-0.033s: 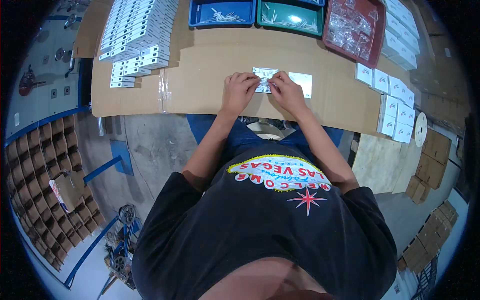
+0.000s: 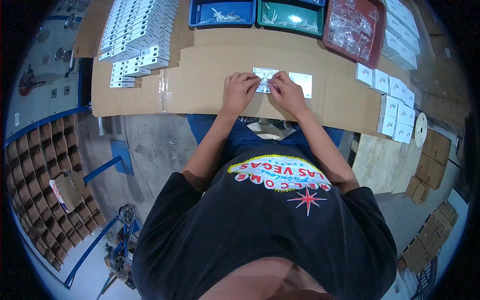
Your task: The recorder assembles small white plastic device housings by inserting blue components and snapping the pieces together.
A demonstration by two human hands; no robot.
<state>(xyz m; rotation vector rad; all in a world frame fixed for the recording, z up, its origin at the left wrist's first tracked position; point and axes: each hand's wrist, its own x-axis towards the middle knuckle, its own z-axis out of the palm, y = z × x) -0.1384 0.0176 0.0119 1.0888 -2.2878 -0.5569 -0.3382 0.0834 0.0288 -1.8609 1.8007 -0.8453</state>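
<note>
Close together near the front of the cardboard-covered table, my left hand [image 2: 239, 91] and my right hand [image 2: 288, 95] meet over a flat white piece with grey printed markings [image 2: 266, 72]. The fingertips of both hands are pinched inward above it. Whatever lies between them is too small to make out. A plain white card or box lid [image 2: 302, 81] lies just right of the printed piece, partly behind my right hand.
Tall stacks of small white boxes [image 2: 145, 30] stand at the far left, with more white boxes [image 2: 396, 110] along the right edge. At the back sit a blue bin [image 2: 222, 24] and a green bin [image 2: 290, 29] of small white pieces, and a red tray [image 2: 370, 63] of clear plastic bags.
</note>
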